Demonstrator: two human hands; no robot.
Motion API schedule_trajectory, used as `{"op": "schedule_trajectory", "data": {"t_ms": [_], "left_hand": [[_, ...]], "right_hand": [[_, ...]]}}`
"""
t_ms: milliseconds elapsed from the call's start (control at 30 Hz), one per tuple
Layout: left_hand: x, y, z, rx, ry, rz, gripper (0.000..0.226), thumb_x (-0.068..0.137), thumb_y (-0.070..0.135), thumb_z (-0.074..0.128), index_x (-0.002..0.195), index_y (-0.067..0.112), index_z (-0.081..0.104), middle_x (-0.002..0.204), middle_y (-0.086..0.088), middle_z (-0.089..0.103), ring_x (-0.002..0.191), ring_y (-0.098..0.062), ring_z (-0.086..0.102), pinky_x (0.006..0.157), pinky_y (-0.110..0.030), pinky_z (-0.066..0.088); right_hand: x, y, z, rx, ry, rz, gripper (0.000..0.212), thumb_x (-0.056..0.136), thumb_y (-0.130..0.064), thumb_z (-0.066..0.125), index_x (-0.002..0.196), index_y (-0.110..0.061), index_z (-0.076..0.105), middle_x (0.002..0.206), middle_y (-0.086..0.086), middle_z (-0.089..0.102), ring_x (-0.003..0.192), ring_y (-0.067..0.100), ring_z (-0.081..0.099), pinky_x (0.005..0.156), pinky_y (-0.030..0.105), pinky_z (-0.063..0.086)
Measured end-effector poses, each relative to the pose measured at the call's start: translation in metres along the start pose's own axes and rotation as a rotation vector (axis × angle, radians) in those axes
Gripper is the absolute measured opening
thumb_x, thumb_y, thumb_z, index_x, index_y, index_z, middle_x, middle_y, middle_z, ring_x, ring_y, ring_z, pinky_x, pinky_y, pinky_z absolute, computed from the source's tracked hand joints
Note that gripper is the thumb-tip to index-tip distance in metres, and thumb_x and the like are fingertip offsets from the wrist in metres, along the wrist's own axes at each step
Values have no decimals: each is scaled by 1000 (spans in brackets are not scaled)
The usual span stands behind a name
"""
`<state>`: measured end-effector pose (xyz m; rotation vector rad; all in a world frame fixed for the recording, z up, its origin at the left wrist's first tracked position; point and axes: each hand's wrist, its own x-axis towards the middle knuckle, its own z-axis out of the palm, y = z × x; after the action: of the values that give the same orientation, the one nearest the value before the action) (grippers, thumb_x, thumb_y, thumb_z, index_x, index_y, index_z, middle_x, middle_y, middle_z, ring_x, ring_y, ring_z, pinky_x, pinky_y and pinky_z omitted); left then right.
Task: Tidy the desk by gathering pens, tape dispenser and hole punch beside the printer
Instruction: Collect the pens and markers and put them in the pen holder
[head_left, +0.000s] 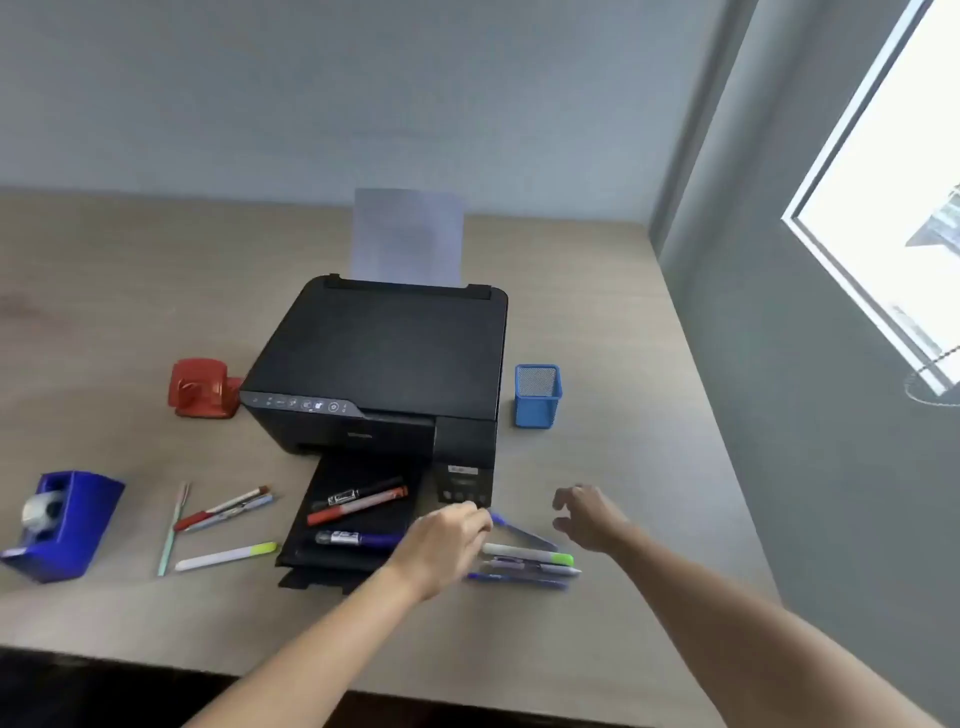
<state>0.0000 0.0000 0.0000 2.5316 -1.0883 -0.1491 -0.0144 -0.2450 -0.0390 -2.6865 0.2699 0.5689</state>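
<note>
Left hand (447, 540) pinches a blue pen (519, 531), its length slanting lower right. Right hand (587, 517) hovers, fingers spread. Three markers (358, 504) lie in the printer tray (332, 561).

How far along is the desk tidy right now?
Done: the red hole punch already sits against the printer. In hand: the left hand is on the pens right of the output tray; the right hand hovers open. Left: three markers on the tray, loose pens and the tape dispenser far left; the blue pen cup holds nothing visible.
</note>
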Motion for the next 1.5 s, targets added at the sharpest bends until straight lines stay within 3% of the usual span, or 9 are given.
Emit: {"op": "schedule_trajectory", "data": {"t_ms": [333,533,667,800,933,1033,1167,1333,1500], "left_hand": [[37,-16,65,39,-282,-186,23,93,11,51,114,14,60,115,-6,60,100,-26,62,82,-36,52],[49,-20,79,211,-451,-81,22,91,7,52,113,9,52,121,-11,52,114,-28,52,85,-37,50],[60,-7,63,195,-561,-138,36,86,1,60,120,5,48,127,-15,52,114,-32,56,91,-40,52],[87,23,4,123,-463,-142,22,90,-3,48,111,7,52,116,-14,59,104,-33,62,82,-41,52],[137,48,-73,79,-195,-124,27,82,-11,40,95,7,56,108,-13,65,96,-35,64,70,-38,46],[187,48,-105,97,-41,-136,26,77,-11,44,70,14,42,97,-8,71,84,-34,64,58,-32,38],[245,33,-95,274,-47,-237,25,76,-8,60,75,16,53,93,-10,71,93,-30,61,65,-32,38],[270,12,-48,420,-192,-276,19,79,14,71,96,16,62,100,-6,69,102,-26,58,91,-38,38],[269,5,-27,562,-235,-220,23,84,6,56,100,20,63,98,-2,68,104,-25,54,98,-41,32]], "right_hand": [[17,-12,34,-178,-26,-6,20,86,-5,45,101,-5,57,107,21,57,95,40,60,70,39,47],[10,24,26,-157,-51,43,24,87,0,41,109,-4,49,117,20,53,111,36,50,84,44,48],[-5,48,-4,258,41,219,14,90,-3,44,84,-15,48,86,17,68,70,27,57,58,30,42],[-8,58,-56,473,302,241,17,87,-1,55,77,-15,55,65,3,66,61,22,57,59,33,46],[22,42,-102,499,488,210,12,86,-4,56,79,-11,63,64,1,67,57,14,56,52,17,41],[54,25,-117,495,567,206,12,85,-4,53,81,-5,64,72,8,70,65,23,58,58,27,44],[86,4,-119,469,539,189,14,88,-10,56,87,-1,67,84,18,71,82,34,60,73,39,49],[87,-3,-100,526,508,169,22,88,-10,55,107,-5,65,80,15,74,81,32,63,82,36,47],[31,17,-42,483,308,124,20,84,-10,62,104,-14,66,75,11,74,67,18,59,65,20,37]]}}
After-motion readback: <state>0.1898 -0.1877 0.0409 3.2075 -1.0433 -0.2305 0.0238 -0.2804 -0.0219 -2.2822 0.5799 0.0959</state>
